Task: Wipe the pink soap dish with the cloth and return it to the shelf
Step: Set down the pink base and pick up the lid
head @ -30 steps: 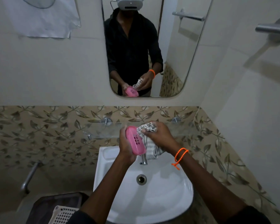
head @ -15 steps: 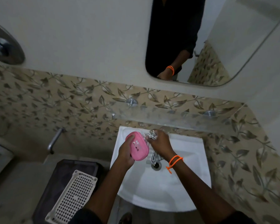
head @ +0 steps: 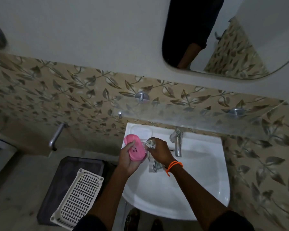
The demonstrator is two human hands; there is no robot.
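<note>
My left hand (head: pixel 128 160) grips the pink soap dish (head: pixel 137 150) over the left rim of the white sink (head: pixel 207 180); the dish's holed face points up towards me. My right hand (head: pixel 159 151) is closed on a bunched patterned cloth (head: pixel 149 145), pressed against the dish's right edge, with the rest of the cloth hanging below the hand. An orange band circles the right wrist. The glass shelf (head: pixel 190 120) runs along the wall above the sink, behind both hands.
A chrome tap (head: pixel 178 144) stands just right of my right hand. A white perforated basket (head: pixel 77 199) lies on a dark bin on the floor at left. A metal wall bar (head: pixel 56 137) sticks out at left. A mirror (head: pixel 223 39) hangs above.
The view has tilted down and left, so the sink and floor fill more of the frame. Both hands have dropped lower over the sink's left side, cloth still against the dish.
</note>
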